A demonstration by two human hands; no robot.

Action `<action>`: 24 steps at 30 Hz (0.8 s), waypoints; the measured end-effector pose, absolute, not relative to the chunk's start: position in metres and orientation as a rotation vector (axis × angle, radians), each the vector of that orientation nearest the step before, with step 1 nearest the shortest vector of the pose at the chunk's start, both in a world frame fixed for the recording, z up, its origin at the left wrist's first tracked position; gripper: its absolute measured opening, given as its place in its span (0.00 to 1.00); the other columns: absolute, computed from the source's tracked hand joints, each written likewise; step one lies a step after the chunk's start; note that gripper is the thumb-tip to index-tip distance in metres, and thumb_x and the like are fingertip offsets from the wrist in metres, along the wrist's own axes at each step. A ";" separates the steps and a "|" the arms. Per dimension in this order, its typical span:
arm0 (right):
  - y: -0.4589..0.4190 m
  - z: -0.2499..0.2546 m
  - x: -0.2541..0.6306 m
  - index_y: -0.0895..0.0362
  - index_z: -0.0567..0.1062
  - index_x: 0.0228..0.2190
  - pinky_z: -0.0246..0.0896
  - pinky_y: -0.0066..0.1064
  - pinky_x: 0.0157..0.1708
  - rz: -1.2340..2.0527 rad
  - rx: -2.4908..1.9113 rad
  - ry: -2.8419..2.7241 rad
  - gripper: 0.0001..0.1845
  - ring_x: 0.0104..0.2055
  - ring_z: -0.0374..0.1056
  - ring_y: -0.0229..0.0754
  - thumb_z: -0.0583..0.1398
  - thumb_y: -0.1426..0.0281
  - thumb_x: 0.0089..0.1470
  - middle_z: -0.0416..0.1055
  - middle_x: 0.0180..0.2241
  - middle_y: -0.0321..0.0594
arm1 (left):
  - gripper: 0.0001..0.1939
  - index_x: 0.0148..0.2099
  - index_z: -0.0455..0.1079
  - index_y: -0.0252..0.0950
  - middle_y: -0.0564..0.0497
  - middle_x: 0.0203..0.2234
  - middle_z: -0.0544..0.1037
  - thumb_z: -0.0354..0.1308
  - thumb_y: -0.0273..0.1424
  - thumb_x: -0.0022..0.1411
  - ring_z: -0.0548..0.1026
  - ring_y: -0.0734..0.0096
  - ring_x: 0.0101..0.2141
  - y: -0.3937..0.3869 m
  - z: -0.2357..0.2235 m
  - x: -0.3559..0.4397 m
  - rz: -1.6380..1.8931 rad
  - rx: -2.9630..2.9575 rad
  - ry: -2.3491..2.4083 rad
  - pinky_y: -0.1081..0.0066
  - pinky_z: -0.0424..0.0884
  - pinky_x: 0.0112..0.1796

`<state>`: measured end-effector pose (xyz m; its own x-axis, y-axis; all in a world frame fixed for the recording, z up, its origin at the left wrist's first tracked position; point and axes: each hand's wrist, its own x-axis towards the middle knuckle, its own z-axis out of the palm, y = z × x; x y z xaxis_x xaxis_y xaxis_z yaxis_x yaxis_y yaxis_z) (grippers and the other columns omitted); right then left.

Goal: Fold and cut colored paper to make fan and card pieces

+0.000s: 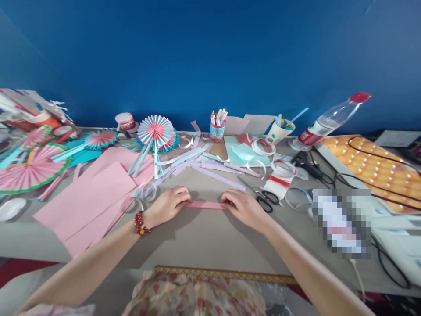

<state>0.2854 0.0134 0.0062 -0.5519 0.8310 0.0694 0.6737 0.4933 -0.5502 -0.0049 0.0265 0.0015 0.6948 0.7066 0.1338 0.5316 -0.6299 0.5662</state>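
A narrow pink paper strip stretches flat across the grey table between my two hands. My left hand, with a red beaded bracelet on its wrist, has its fingers closed on the strip's left end. At the right end, the fingers of my right hand are curled down on the paper; its fingertips are partly hidden. Just beyond my right hand lie black-handled scissors. Beside my left arm rest large pink paper sheets. Lilac paper strips are scattered beyond both hands.
Folded paper fans lie and lean at the left and back. A pen cup, tape rolls and a tilted-looking plastic bottle stand near the blue wall. A black glue gun and cables are at the right.
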 end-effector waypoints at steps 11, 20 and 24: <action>0.008 0.000 0.287 0.54 0.70 0.33 0.60 0.31 0.38 0.605 -1.250 -2.405 0.06 0.38 0.67 0.42 0.55 0.69 0.63 0.70 0.34 0.39 | 0.11 0.41 0.70 0.36 0.49 0.35 0.71 0.45 0.27 0.71 0.70 0.67 0.39 0.026 0.001 -0.005 0.430 2.476 0.953 0.69 0.65 0.41; 0.002 -0.013 0.290 0.47 0.76 0.46 0.62 0.36 0.43 0.253 -1.208 -2.570 0.18 0.45 0.66 0.45 0.53 0.75 0.61 0.68 0.46 0.44 | 0.24 0.61 0.62 0.55 0.49 0.44 0.67 0.44 0.24 0.70 0.66 0.64 0.43 0.026 -0.003 -0.008 0.176 2.860 0.849 0.70 0.66 0.42; -0.001 -0.011 0.288 0.42 0.75 0.49 0.61 0.37 0.42 0.084 -1.096 -2.735 0.21 0.45 0.65 0.47 0.55 0.76 0.61 0.69 0.49 0.44 | 0.28 0.63 0.59 0.58 0.48 0.48 0.66 0.46 0.22 0.68 0.65 0.63 0.44 0.029 0.002 -0.007 0.113 2.909 0.770 0.69 0.66 0.43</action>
